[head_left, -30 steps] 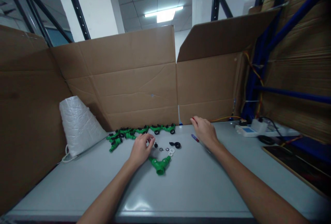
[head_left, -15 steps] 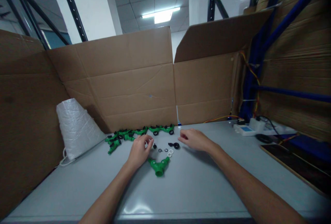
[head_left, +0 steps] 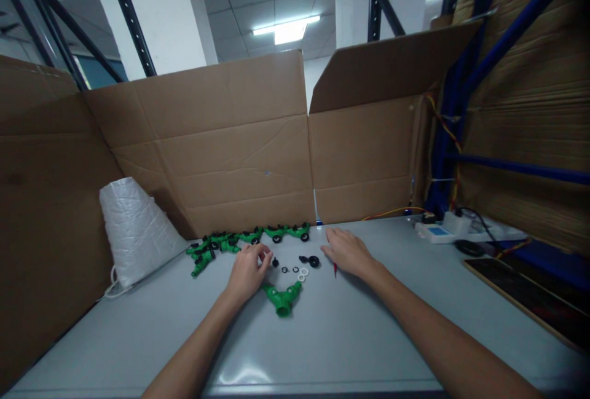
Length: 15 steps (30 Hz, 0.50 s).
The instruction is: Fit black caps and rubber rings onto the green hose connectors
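My left hand (head_left: 249,270) rests over the table with its fingers loosely bent and thumb slightly apart, holding nothing I can see. Just right of its thumb is a small black fitting (head_left: 275,262). My right hand (head_left: 348,251) is closed around a slim red pointed piece (head_left: 335,270), whose tip sticks out below the fingers; the rest is hidden. Between the hands lie a black cap with a strap (head_left: 313,261), small black rings (head_left: 284,270) and white rings (head_left: 304,272). Nearer me stands a green Y-shaped pipe fitting (head_left: 283,300), touched by neither hand.
Several green fittings with black parts (head_left: 276,234) line the back of the table (head_left: 369,337). A white padded bag (head_left: 136,233) leans at left. Cardboard walls (head_left: 230,159) enclose the back and sides. A power strip (head_left: 436,232) and a dark panel (head_left: 520,300) lie at right.
My right hand has shifted slightly right, and the red pointed piece now shows beneath it. My left hand and the loose parts look nearly unmoved.
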Motion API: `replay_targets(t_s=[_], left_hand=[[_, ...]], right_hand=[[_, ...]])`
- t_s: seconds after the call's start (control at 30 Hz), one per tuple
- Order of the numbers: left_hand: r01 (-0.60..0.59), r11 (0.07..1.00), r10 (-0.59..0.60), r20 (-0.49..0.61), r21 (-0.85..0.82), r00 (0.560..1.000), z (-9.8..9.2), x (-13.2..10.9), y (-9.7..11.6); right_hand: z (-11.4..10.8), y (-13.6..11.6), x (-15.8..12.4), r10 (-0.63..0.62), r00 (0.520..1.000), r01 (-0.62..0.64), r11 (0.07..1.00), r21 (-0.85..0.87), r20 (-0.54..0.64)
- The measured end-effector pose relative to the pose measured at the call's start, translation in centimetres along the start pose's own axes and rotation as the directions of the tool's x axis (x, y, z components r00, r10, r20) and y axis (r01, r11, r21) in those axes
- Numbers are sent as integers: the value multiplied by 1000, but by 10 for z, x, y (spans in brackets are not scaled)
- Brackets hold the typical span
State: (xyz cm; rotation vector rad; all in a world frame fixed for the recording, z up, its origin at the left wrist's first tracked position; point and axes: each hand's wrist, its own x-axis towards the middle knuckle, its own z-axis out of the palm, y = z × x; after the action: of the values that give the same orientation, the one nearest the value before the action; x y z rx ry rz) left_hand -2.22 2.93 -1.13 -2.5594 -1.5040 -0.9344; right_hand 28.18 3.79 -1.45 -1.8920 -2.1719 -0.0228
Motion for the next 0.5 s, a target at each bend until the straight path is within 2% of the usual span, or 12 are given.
replay_targets(t_s=[0.17, 0.5], left_hand=[[36, 999, -36, 18, 1, 999, 4, -1, -7], [110, 994, -111, 123, 15, 986, 9, -2, -15]], right_hand=[[14, 3, 5, 138, 990, -138, 990, -34, -14], [21, 26, 14, 179, 984, -180, 982, -59, -12]])
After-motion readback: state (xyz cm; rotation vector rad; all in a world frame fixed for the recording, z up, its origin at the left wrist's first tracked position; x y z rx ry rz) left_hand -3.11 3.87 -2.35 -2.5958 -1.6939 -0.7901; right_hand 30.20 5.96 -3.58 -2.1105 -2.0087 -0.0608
